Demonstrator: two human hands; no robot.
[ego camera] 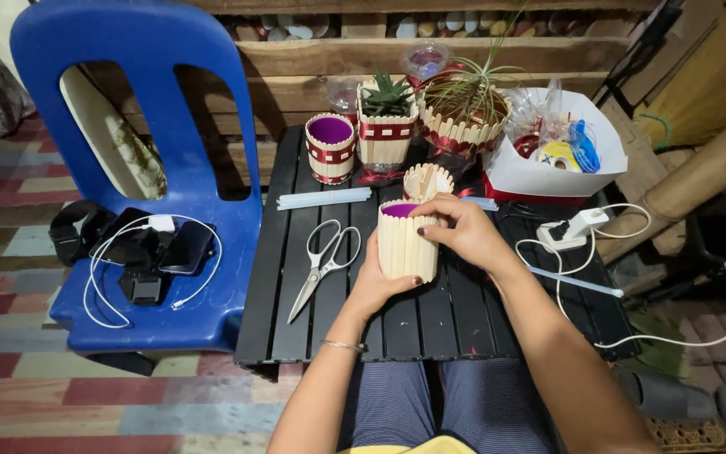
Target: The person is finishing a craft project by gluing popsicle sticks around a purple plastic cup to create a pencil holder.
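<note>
Both hands held a stick-clad cup [405, 244] upright on a black slatted table [455, 324]: the left hand [377, 282] cupped its lower side, the right hand [461, 231] gripped its rim. Scissors [323, 262] lay just left of it. Behind stood more stick pots [330, 148], two with plants [386, 97], and a white box [539, 172]. A blue chair [140, 126] at left carried devices and a cable [140, 252].
</note>
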